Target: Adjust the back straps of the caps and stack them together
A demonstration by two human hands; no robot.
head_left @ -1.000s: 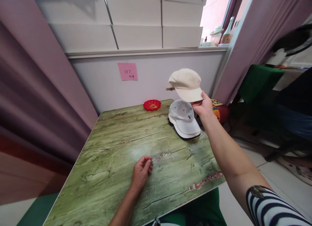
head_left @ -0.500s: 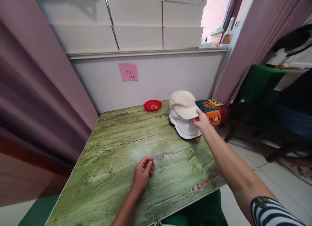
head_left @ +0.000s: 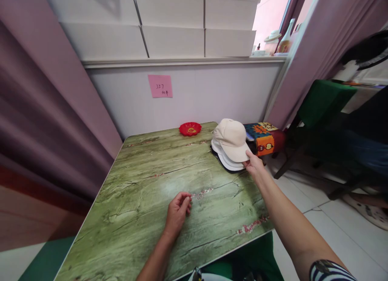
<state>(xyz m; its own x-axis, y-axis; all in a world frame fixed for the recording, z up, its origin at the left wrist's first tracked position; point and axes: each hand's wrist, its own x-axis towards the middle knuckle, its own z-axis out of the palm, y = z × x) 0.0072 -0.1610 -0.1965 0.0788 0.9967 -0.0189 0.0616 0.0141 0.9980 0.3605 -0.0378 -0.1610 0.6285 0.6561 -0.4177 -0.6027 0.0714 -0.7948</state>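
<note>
A cream baseball cap [head_left: 233, 136] lies on top of a white cap [head_left: 228, 162], with a dark brim edge showing beneath them at the table's right side. My right hand [head_left: 253, 163] pinches the front of the cream cap's brim between thumb and fingers. On the green wood-patterned table [head_left: 136, 208] rests my left hand [head_left: 178, 210], its fingers curled in and the thumb against them. Whether anything is inside that hand cannot be made out.
A red scalloped dish [head_left: 190, 129] sits by the wall at the table's back. Beyond the caps stands a stool with a colourful printed cover [head_left: 262, 137]. A pink note [head_left: 160, 86] sticks to the wall. Part of another person shows at the far right.
My right hand has lowered the cream cap onto the white one, its brim now tipped further down and toward me. My left hand has stayed in place.
</note>
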